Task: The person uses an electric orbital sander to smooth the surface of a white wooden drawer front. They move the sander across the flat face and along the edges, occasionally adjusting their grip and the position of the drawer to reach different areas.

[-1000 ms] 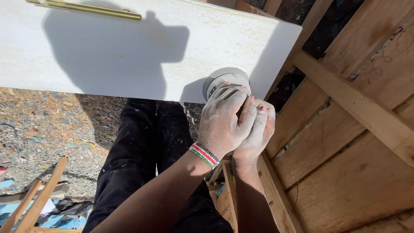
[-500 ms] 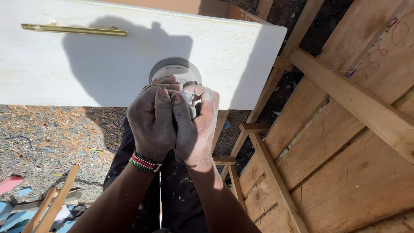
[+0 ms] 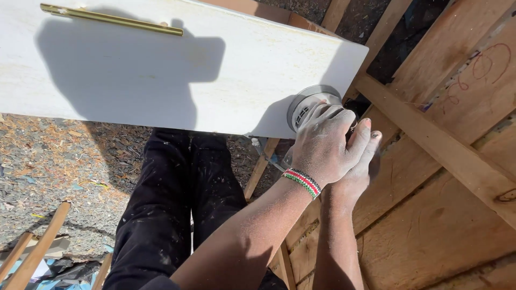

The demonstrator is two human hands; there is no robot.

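Sander at the panel's right end, both hands on it.

The panel lies across the top of the view, with the handle on it near its far left edge. The sander sits against the panel's near right corner. The left hand lies on top of the sander, the right hand just beside and under it, touching. The legs stand below the panel, above the sawdust ground. The wooden frame fills the right.

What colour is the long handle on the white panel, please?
Brass-gold handle, clearest in the head view.
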